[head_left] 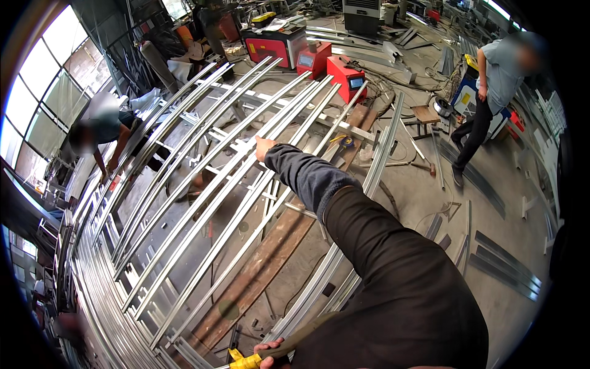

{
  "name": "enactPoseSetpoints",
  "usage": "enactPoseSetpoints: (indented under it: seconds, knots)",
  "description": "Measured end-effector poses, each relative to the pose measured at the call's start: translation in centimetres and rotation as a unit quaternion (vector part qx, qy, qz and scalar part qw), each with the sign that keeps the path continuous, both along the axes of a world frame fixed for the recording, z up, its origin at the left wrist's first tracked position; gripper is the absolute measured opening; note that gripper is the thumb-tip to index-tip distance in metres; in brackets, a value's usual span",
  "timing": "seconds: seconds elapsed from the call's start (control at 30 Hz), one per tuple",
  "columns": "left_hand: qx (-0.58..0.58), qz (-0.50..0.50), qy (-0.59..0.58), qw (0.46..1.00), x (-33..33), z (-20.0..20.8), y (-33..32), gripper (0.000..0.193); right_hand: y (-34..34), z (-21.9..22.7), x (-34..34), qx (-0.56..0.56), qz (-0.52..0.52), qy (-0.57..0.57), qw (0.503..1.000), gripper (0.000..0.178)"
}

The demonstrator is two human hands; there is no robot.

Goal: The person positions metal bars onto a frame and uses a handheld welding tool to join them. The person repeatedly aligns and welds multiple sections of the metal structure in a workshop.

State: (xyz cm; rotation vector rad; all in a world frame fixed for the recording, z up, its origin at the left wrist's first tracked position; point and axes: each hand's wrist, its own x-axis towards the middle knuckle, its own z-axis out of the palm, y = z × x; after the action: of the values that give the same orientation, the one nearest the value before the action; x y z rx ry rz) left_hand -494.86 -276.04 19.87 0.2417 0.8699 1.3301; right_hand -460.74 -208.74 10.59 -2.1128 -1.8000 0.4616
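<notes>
Right hand (265, 149) at the metal rails (296, 108), roughly mid-span, finger extended; can't tell if it touches or grips. Rails run lower left to upper right. Left hand (270, 347), well apart, clasps a yellow-taped handle (246, 360). Far ends near red machines (346, 79); floor gaps right, between loose strips (504, 264).

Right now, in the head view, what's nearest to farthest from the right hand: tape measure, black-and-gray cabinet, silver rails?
1. Silver rails, right at the hand.
2. Tape measure, to its right.
3. Black-and-gray cabinet, far ahead, top of view.
</notes>
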Motion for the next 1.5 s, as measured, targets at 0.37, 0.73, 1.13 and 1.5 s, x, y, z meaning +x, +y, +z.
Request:
enactPoseSetpoints:
  seconds: [0.37, 0.73, 1.13, 1.5]
  knots:
    - [-0.039, 0.039, -0.003, 0.998, 0.7, 0.9, 0.5, 0.048, 1.6, 7.6, -4.7, -0.018, 0.039, 0.046, 0.998, 0.089]
    - [-0.030, 0.051, 0.005, 0.998, 0.3, 0.5, 0.6, 0.049, 0.7, 14.9, -9.4, 0.051, 0.081, 0.092, 0.991, 0.088]
    - [-0.028, 0.031, -0.029, 0.999, -0.4, 0.0, 1.0, 0.047, 2.9, 16.9, -11.8, 0.040, 0.101, 0.069, 0.992, 0.087]
    - [0.012, 0.033, -0.057, 0.998, -1.7, -1.1, 0.5, 0.043, 1.0, 17.5, -16.2, 0.031, 0.172, 0.040, 0.984, 0.086]
